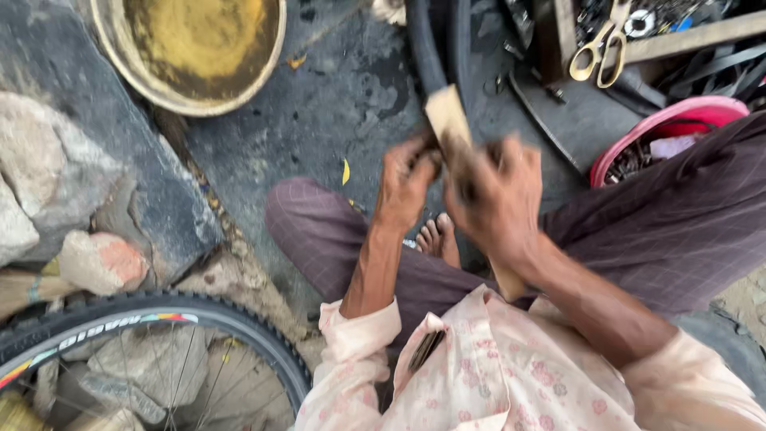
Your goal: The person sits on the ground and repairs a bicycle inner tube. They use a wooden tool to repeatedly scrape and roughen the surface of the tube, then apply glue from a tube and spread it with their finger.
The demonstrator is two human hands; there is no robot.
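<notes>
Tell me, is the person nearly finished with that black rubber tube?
Not nearly, it seems. Both hands, left hand and right hand, work a flat wooden piece against the black tube. The bicycle wheel lies aside with its tyre on. No finished repair shows.

The scene is lit by soft, even daylight; no hard shadows are cast and no single source can be made out. Strong motion blur is seen on the right hand (pixel 496 195) and somewhat less on the left hand (pixel 405 182), so that the fingers cannot be told apart. The bicycle tyre (pixel 159 307) and the stones (pixel 48 175) are rendered more sharply. Mild glare is carried by the yellow basin (pixel 140 76). Slight stretching is noticed towards the edges.
</notes>
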